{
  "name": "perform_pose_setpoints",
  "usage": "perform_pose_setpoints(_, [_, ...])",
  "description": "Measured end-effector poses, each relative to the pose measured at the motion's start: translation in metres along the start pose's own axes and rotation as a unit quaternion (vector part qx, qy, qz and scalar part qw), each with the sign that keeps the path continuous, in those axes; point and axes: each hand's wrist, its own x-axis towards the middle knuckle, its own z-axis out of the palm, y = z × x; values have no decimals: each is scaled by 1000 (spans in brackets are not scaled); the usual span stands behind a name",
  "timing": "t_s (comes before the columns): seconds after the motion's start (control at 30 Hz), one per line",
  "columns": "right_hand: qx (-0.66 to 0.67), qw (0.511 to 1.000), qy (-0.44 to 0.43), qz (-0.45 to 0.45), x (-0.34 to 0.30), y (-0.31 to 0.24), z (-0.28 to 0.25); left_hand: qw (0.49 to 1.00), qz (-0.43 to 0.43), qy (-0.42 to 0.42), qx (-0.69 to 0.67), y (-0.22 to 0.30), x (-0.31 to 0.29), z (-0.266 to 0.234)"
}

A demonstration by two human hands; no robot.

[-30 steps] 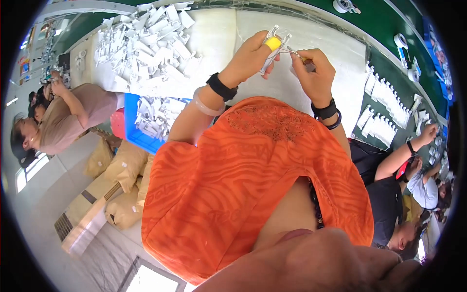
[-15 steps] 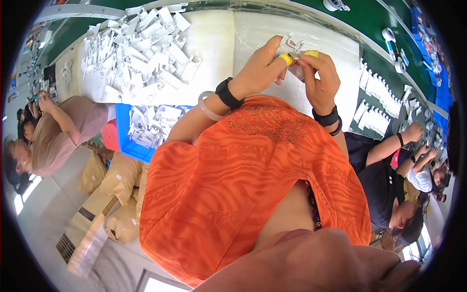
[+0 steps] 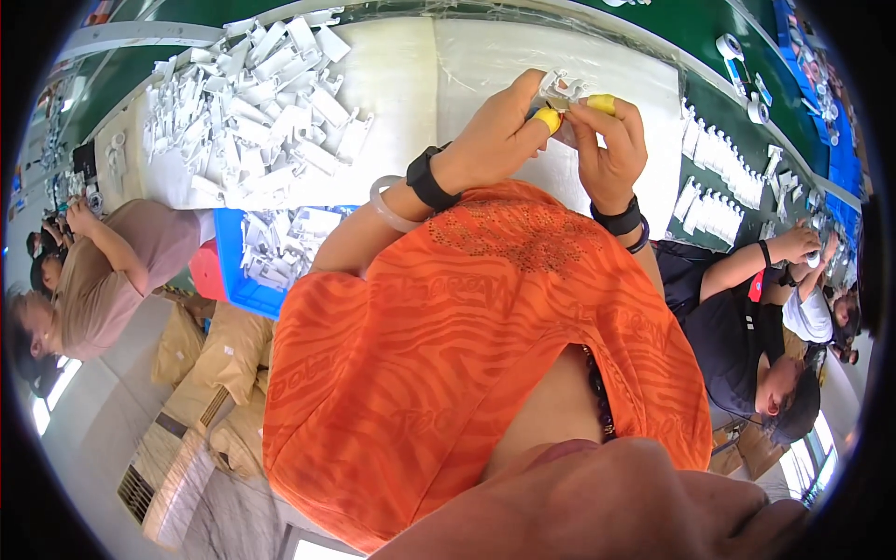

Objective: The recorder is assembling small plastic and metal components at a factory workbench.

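Over the covered table, my left hand point(image 3: 504, 126) is closed on a small white plastic part point(image 3: 563, 86) with prongs and curved edges. My right hand point(image 3: 611, 149) is closed in a pinch against the near right side of that part. A thin, greyish piece shows between the fingertips, too small to make out. Yellow wraps cover a fingertip of each hand. Left of my hands, a large heap of white plastic parts point(image 3: 252, 117) lies on the table.
Beside the table stands a blue bin point(image 3: 250, 297) of similar parts. To the right, rows of white parts point(image 3: 723, 168) stand on a green surface. A co-worker in black point(image 3: 737, 350) sits at right, another in brown point(image 3: 121, 280) at left. Wrapped packages point(image 3: 229, 350) lie behind.
The whole view has shifted slightly, so the table and heap appear a little farther left. Both hands keep their hold, with only small movement at the fingertips.
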Motion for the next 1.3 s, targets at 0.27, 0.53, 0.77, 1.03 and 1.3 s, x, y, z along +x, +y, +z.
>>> perform_pose_setpoints(0.27, [5,1000,8,-1,-5,2,-1,999,4,17,37,3,-4,5])
perform_pose_setpoints(0.53, [-11,1000,18,-12,-10,5,-1,994,69,58,59,-6,-4,14])
perform_pose_setpoints(0.77, [-10,1000,18,-12,-12,9,-1,996,25,66,47,-3,-7,18])
perform_pose_setpoints(1.03, [62,996,-34,46,-8,3,-7,985,96,85,115,-11,-10,22])
perform_pose_setpoints(1.3, [48,998,-30,15,-12,-4,-4,983,102,113,102,-18,-16,25])
